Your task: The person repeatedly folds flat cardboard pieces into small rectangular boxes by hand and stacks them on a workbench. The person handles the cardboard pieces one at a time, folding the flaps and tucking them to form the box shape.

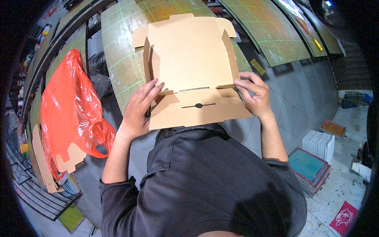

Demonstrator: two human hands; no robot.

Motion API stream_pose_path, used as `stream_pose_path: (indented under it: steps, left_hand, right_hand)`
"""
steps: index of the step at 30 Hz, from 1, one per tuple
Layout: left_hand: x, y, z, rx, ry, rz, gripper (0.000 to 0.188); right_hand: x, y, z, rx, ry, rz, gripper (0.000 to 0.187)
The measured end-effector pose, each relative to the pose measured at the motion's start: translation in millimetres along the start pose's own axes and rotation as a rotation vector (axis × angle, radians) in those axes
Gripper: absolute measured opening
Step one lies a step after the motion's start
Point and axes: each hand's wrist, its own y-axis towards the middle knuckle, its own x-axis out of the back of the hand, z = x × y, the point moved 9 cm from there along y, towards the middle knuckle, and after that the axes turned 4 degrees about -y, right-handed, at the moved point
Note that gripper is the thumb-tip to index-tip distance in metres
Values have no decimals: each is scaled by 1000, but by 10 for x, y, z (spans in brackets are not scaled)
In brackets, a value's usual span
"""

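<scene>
A brown cardboard box [185,51], partly folded, lies in front of me with its wide back panel spread flat. Its left and right side walls stand up. The near panel, with a slot and a round dark hole, leans toward my body, and small corner flaps point inward. My left hand [139,106] grips the near left corner, fingers over the side wall beside the flap; its thumb is hidden. At the near right corner, my right hand [256,95] pinches the side wall and flap between thumb and fingers.
Under the box is a greenish board [122,51] with green grid lines. A red plastic bag [67,106] holding flat cardboard lies to the left. On the right floor stand a stack of framed screens [308,166] and white boxes [318,144]. More boards [272,31] extend at the far right.
</scene>
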Motion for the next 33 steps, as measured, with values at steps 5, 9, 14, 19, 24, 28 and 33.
stream_pose_path:
  steps: [5,9,14,19,24,28,33]
  left_hand:
    - [19,13,42,-8,58,-76,55]
    - [19,-55,140,47,22,-360,51]
    - [1,-175,299,167,-230,-738,64]
    - [68,-222,215,85,-287,-932,77]
    - [33,-219,224,97,-153,-843,68]
    - [21,-144,192,150,109,-687,54]
    - [67,-17,76,195,234,-608,49]
  right_hand:
    - [3,-87,-266,-154,637,57,50]
    - [-36,-141,-252,-167,583,25,94]
    - [-106,-215,-327,-186,559,-67,105]
    - [-89,-208,-213,-110,230,-279,83]
    - [-60,-179,-87,48,-11,-442,66]
    - [-111,-184,-104,19,77,-464,60]
    - [-170,31,39,13,-154,-241,31]
